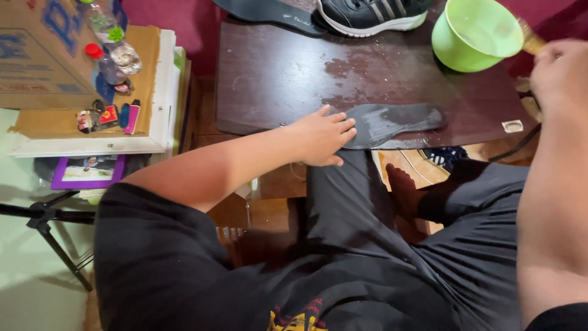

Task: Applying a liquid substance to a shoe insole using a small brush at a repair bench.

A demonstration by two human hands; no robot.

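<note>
My left hand (323,136) lies flat with spread fingers on the heel end of a wet dark grey insole (395,121), pinning it to the front edge of a dark brown board (275,73). Up at the right edge, my right hand (558,73) is closed around a brush with a wooden handle (531,40), next to a green plastic bowl (474,34). The brush head is hidden behind the hand. A second dark insole (269,12) and a black sneaker with white stripes (367,13) lie at the board's far edge.
At left are a cardboard box (43,55), two plastic bottles (113,46) and small items on a white-framed panel (92,146). A tripod leg (49,236) stands lower left. My bare foot (404,196) rests under the board's edge. A small tag (512,126) lies on the board.
</note>
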